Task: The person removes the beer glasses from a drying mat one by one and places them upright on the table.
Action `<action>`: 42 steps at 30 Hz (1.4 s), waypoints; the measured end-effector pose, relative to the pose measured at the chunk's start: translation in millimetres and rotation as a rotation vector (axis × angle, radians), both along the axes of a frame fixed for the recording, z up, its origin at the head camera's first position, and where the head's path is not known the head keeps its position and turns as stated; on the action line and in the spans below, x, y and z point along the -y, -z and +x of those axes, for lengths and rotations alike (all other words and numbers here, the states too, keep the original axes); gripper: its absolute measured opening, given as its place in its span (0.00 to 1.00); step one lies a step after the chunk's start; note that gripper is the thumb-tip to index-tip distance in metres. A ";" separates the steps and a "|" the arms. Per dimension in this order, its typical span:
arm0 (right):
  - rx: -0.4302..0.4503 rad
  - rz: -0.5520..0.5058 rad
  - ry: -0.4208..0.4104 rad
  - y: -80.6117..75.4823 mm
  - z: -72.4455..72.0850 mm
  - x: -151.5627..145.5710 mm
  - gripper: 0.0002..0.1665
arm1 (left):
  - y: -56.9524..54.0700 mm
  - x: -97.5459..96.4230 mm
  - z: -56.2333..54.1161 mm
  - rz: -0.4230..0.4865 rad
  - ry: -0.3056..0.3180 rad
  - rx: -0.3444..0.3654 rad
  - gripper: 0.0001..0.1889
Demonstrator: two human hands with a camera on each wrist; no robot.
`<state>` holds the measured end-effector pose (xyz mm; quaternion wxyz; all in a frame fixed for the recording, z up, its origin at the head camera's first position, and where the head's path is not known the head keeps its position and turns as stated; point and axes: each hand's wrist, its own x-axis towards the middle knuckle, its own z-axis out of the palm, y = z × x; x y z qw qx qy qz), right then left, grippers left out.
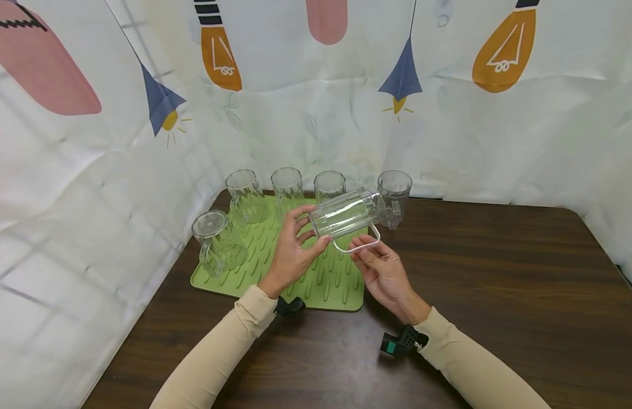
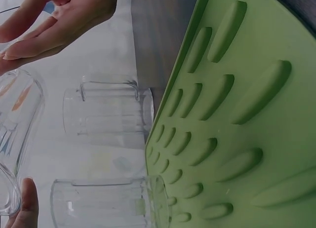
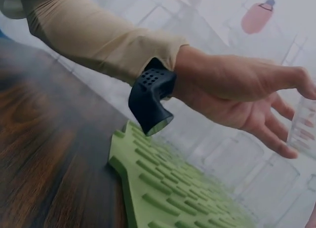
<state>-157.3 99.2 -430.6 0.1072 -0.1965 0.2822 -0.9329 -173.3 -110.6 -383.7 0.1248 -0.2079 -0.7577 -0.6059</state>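
Note:
A clear glass mug (image 1: 341, 216) is held tilted in the air above the green drying mat (image 1: 341, 289). My left hand (image 1: 292, 250) grips one end of it, thumb below and fingers above. At the mug's handle, my right hand (image 1: 379, 267) pinches with thumb and fingertips. The left wrist view shows the held mug (image 2: 15, 119) at its left edge, with the right hand (image 2: 64, 25) above it. In the right wrist view, the left hand (image 3: 237, 90) reaches round the mug's end (image 3: 306, 124).
More glass mugs stand on the mat: one at the left (image 1: 221, 244), others along the back, such as a mug (image 1: 246, 196) and its neighbour (image 1: 287, 190). Another glass mug (image 1: 394, 196) stands right of the mat on the dark wooden table (image 1: 499, 272). A patterned curtain (image 1: 295, 125) hangs behind.

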 end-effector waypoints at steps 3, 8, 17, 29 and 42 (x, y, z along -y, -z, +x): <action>-0.022 -0.047 -0.018 -1.1 -0.2 -0.9 0.18 | -0.2 0.0 0.7 0.000 0.003 0.006 0.34; -0.066 -0.102 -0.061 -3.1 -0.5 -1.4 0.19 | 0.2 0.1 1.5 0.007 0.015 0.024 0.34; -0.018 -0.106 -0.034 -10.0 5.7 -0.1 0.15 | -2.4 -1.3 2.1 0.022 0.039 0.057 0.35; -0.021 -0.066 0.012 -26.8 5.3 0.4 0.10 | -6.6 5.0 3.4 0.014 0.037 0.069 0.38; -0.191 -0.056 0.009 -48.3 -2.6 -19.7 0.18 | -25.0 36.7 1.8 -0.247 -0.064 -0.013 0.38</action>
